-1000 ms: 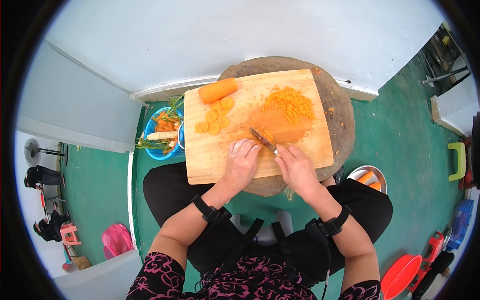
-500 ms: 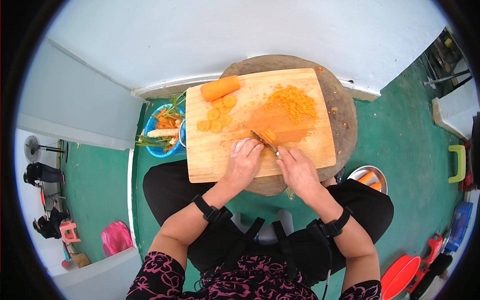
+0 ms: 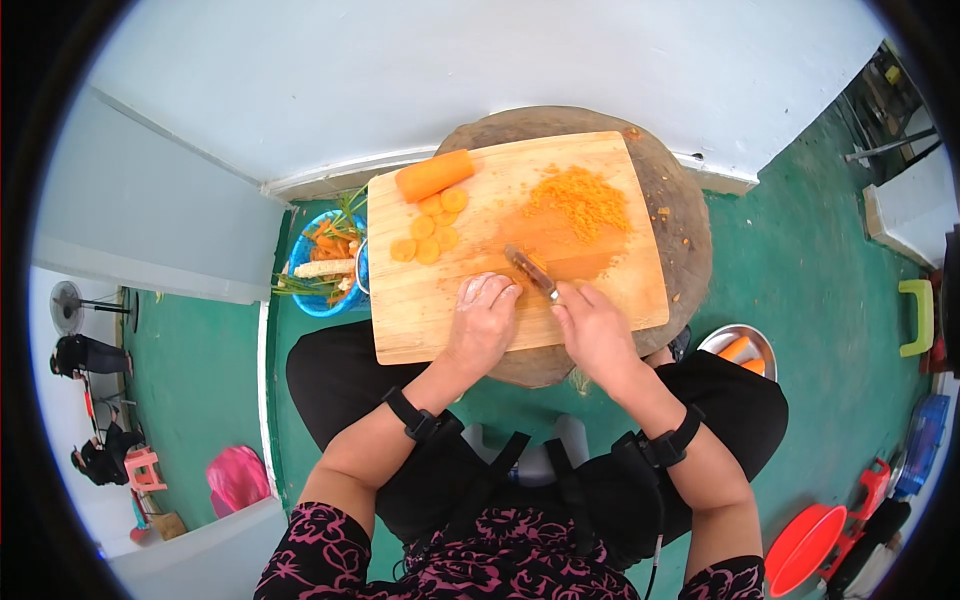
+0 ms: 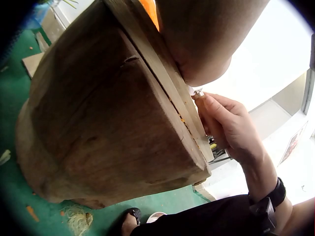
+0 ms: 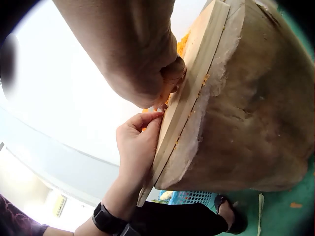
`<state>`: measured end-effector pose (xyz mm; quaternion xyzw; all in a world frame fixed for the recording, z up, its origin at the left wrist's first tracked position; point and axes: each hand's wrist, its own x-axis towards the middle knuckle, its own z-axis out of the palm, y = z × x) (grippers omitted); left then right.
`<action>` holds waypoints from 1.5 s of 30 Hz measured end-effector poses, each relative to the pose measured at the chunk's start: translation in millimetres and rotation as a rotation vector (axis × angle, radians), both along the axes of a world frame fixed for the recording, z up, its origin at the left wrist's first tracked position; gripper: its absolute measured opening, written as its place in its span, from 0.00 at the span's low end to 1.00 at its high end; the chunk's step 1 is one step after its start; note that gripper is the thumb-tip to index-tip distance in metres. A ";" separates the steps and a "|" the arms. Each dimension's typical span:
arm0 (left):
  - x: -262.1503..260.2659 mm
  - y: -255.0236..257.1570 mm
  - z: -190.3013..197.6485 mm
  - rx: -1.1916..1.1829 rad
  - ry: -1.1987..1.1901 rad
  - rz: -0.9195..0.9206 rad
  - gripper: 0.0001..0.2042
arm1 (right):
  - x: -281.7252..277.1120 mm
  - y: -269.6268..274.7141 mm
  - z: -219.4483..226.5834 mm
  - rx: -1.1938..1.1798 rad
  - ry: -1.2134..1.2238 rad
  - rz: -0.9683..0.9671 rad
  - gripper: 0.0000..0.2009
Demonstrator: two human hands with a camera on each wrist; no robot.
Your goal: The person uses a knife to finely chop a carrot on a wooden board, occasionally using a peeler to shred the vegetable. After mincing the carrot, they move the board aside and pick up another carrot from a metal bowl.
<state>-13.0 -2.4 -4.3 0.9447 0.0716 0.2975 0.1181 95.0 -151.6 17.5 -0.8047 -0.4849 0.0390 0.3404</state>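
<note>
My right hand grips the handle of a small knife over the cutting board. The blade slants up and left, its broad face showing, with bits of orange carrot along it. Just left of the blade, my left hand rests on the board with fingers bent. In the right wrist view, the left hand's thumb and fingers pinch at the board, with orange carrot showing by the fingertips; most of that piece is hidden. A heap of minced carrot lies at the board's upper right, carrot slices at the left.
A thick carrot chunk lies at the board's upper left corner. Under the board stands a round wooden block. On the floor are a blue basket of peelings at left and a metal bowl with carrots at right.
The knife blade has turned from edge-on to show its broad face, shifting slightly up and covering part of the carrot strips beside it. The left hand stays nearly in place.
</note>
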 end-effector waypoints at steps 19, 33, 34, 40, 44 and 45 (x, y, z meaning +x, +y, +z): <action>17.8 15.8 16.6 -0.403 0.032 0.153 0.10 | 16.4 -5.6 5.6 0.076 0.228 -0.122 0.13; 37.8 38.6 17.2 -2.206 -0.067 -0.246 0.25 | 18.4 -5.3 -3.5 0.262 1.097 -0.074 0.14; 36.8 38.4 18.3 -2.241 -0.061 -0.242 0.25 | 17.3 -4.1 -4.3 0.261 1.103 -0.066 0.14; 29.7 38.5 16.9 -2.314 -0.020 -0.163 0.23 | 16.8 -1.6 -3.3 0.227 1.135 -0.085 0.15; 27.0 42.5 11.4 -2.304 -0.020 -0.164 0.23 | 19.0 -3.0 -1.6 0.207 1.112 -0.055 0.15; 26.8 42.3 11.3 -2.310 -0.028 -0.152 0.22 | 19.1 -3.2 -0.5 0.198 1.107 -0.039 0.15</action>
